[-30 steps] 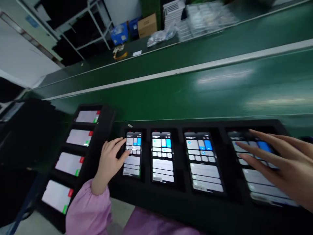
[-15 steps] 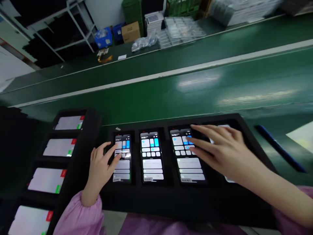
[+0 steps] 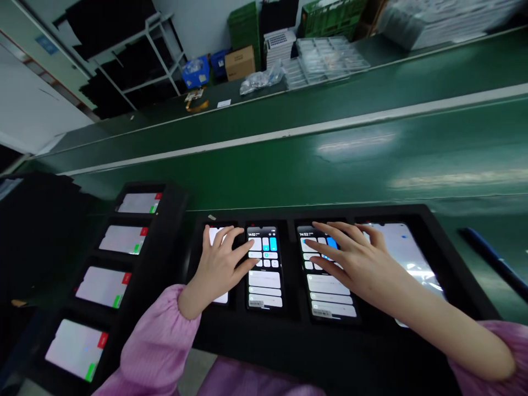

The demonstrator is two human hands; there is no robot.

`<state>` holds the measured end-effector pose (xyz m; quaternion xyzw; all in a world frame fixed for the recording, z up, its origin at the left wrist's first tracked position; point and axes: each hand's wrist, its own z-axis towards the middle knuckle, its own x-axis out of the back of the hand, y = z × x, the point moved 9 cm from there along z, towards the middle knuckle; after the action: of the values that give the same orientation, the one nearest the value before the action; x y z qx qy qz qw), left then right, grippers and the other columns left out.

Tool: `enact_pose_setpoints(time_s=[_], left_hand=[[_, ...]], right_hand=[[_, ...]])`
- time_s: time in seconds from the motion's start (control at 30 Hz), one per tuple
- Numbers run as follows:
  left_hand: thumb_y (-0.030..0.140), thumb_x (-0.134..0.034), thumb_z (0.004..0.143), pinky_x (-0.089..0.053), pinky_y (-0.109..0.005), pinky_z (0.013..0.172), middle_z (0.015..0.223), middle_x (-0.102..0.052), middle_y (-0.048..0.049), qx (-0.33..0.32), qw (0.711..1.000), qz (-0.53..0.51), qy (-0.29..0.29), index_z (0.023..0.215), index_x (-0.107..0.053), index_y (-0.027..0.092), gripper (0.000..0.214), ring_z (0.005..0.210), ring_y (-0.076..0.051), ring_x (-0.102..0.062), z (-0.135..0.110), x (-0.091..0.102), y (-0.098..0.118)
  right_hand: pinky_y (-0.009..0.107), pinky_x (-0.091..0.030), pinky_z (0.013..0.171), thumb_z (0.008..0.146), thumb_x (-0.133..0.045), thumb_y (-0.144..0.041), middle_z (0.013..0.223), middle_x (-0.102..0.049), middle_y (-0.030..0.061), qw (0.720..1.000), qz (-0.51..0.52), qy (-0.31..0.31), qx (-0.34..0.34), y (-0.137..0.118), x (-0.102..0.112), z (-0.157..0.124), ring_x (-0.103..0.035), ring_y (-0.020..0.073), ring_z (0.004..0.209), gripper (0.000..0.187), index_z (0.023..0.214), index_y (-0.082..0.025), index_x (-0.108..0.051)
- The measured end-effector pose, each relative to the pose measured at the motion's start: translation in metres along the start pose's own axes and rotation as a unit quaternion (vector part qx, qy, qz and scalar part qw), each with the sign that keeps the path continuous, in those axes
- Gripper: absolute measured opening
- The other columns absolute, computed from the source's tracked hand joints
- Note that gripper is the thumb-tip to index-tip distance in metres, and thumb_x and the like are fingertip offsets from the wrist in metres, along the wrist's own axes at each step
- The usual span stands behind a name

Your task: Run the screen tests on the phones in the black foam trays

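A black foam tray (image 3: 289,341) in front of me holds a row of lit phones. My left hand (image 3: 218,267) lies open over the leftmost phone (image 3: 214,234), whose screen is white, and its fingertips reach the edge of the second phone (image 3: 264,275), which shows a control panel. My right hand (image 3: 355,261) is spread open on the third phone (image 3: 330,297), fingertips on its upper tiles. The fourth phone (image 3: 406,253) shows a pale screen to the right of that hand. Both arms wear pink sleeves.
A second black tray (image 3: 165,220) at the left holds several phones with pale screens and red and green corner marks. Beyond runs a green conveyor belt (image 3: 330,159). Clear plastic trays (image 3: 325,58), a cardboard box (image 3: 239,61) and blue bins (image 3: 193,71) sit at the far side. A dark blue pen-like object (image 3: 490,258) lies at right.
My left hand moved right, from the leftmost phone toward the second one; the leftmost screen turned white. My right hand went from the fourth phone to the third, and the fourth screen turned pale.
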<state>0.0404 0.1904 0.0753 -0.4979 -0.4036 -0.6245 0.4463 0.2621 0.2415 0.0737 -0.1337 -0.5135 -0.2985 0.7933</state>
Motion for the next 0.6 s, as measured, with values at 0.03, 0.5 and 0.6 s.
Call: enact_pose_setpoints(time_s=[0.03, 0.5, 0.6], left_hand=[[0.045, -0.057, 0.105, -0.026, -0.081, 0.122, 0.142, -0.065, -0.0119, 0.002, 1.000, -0.001, -0.004, 0.131, -0.073, 0.031, 0.033, 0.138, -0.036, -0.054, 0.002, -0.002, 0.001], [0.042, -0.060, 0.105, -0.023, -0.082, 0.123, 0.144, -0.061, -0.0126, 0.015, 0.999, -0.013, -0.032, 0.133, -0.072, 0.031, 0.033, 0.146, -0.037, -0.047, -0.001, -0.011, -0.003], [0.045, -0.060, 0.104, -0.021, -0.083, 0.123, 0.149, -0.058, -0.0129, 0.022, 0.999, -0.024, -0.033, 0.138, -0.069, 0.033, 0.037, 0.148, -0.038, -0.045, -0.005, -0.008, -0.011]], right_hand=[[0.055, -0.042, 0.096, 0.113, -0.040, -0.034, 0.140, -0.069, 0.0121, 1.000, 0.001, 0.001, 0.001, -0.001, 0.000, 0.000, -0.064, 0.0351, 0.121, 0.039, 0.119, -0.024, -0.077], [0.051, -0.044, 0.096, 0.108, -0.052, -0.028, 0.133, -0.073, 0.0096, 0.992, 0.110, 0.067, 0.005, -0.028, 0.067, -0.025, -0.068, 0.0286, 0.115, 0.027, 0.129, -0.021, -0.067], [0.053, -0.044, 0.100, 0.106, -0.053, -0.030, 0.135, -0.071, 0.0095, 0.990, 0.127, 0.063, -0.026, -0.021, 0.056, -0.041, -0.068, 0.0302, 0.115, 0.033, 0.137, -0.025, -0.064]])
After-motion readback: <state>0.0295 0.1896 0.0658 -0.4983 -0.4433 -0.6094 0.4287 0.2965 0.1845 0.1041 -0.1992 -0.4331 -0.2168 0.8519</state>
